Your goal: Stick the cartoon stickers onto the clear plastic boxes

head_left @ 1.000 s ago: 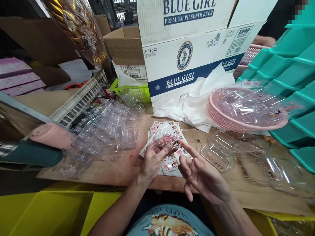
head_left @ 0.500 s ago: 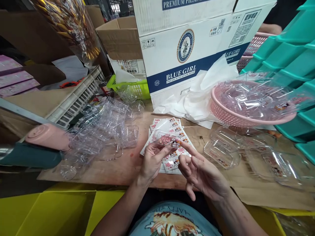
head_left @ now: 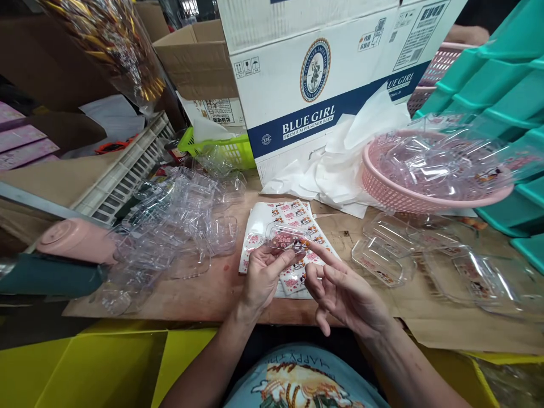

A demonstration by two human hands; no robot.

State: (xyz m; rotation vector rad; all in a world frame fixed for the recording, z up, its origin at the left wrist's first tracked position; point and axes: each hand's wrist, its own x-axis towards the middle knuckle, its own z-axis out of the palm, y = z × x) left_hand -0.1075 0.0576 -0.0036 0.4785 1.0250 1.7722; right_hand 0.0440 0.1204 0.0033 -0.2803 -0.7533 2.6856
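left hand (head_left: 262, 277): grip clenched on clear rectangular plastic piece (head_left: 292, 229) with pink cat sticker (head_left: 285, 240), above white printed sticker sheets (head_left: 319, 237), near edge finger-hidden | right hand (head_left: 346, 292): grip released, index at sticker, contact unclear | clear plastic pile (head_left: 187, 201), left: outlines indistinct

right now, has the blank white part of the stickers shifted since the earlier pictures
Yes, left: the blank white part of the stickers now lies nearer the red stain on the table.

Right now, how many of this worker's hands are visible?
2: the left hand holds a clear plastic piece; the right hand is at that piece's right end.
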